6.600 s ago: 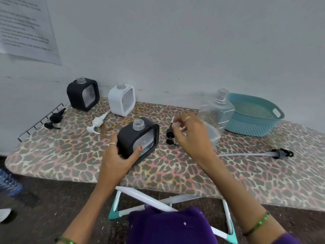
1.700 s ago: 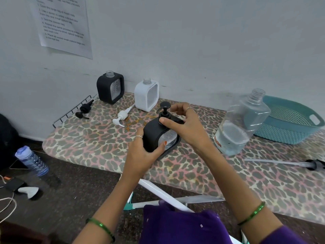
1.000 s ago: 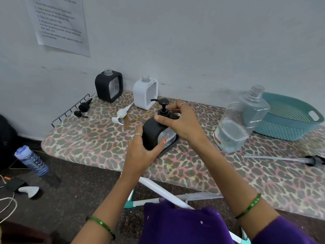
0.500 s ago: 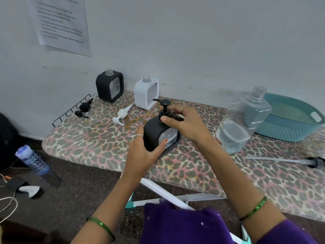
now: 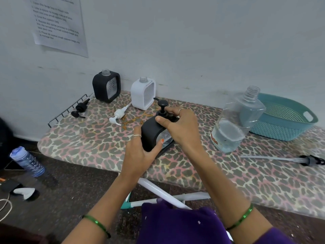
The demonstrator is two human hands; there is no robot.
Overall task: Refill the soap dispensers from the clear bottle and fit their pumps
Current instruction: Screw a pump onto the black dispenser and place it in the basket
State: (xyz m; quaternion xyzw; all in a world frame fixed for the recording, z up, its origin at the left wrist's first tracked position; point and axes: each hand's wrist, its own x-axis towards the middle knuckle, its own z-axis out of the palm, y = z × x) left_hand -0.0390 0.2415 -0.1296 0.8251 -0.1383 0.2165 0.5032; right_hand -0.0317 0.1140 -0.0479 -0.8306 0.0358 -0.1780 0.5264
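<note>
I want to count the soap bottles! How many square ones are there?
3: a black dispenser and a white dispenser by the wall, and another black one held in both hands. None seem hidden.

three dispensers, four pumps, one clear bottle, one basket

A leopard-print cover in tan, pink and grey-brown spots dresses the table. On it stand two black square plastic dispensers, a white square plastic dispenser, a clear plastic bottle and a teal woven plastic basket. Both wrists wear green bangles; the sleeve is purple.
</note>
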